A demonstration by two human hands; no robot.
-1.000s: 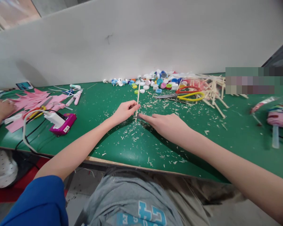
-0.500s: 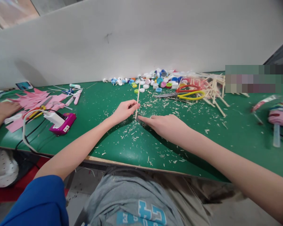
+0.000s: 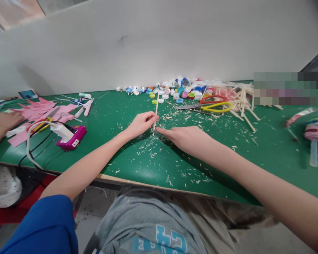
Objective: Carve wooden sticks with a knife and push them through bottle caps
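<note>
Stick (image 3: 157,105) is leaning over the table (image 3: 106,109), the left hand (image 3: 142,123) pinching it in narrow grip. The right hand (image 3: 191,139) is sitting beside its lower end, grip hidden from me. Probably whittling is going on, next strokes needing steadiness.

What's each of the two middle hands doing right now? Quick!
Left hand: closed on a thin stick.
Right hand: partly curled, near the stick's lower end; can't tell whether it holds anything.
</note>
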